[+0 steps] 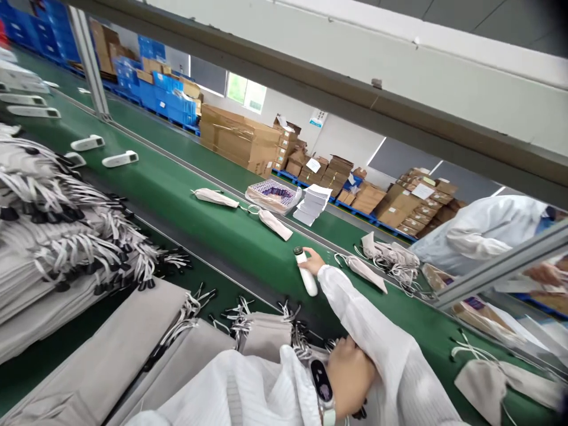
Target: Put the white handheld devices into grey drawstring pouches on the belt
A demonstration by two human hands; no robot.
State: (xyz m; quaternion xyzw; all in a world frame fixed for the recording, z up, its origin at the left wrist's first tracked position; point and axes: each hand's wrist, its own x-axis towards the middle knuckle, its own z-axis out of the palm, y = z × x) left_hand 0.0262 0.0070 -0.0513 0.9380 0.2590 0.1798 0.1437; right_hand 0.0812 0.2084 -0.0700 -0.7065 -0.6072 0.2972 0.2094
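Nearest us, our left hand is curled among the pouch cords, a watch on its wrist; we cannot tell whether it grips anything. Beside it, grey drawstring pouches lie in stacks, heaped highest at the left. Ahead, our right hand grips a white device with a dark end, held above the green belt. Along this belt we see single pouches, and more white devices towards the left. By the metal rail sit a patterned tray and a stack of paper. A pale beam crosses over our view. Past the rail at the right stands a co-worker in a white coat. Farther off, cartons and blue crates line the room, many on blue pallets, before a white wall with a bright window.
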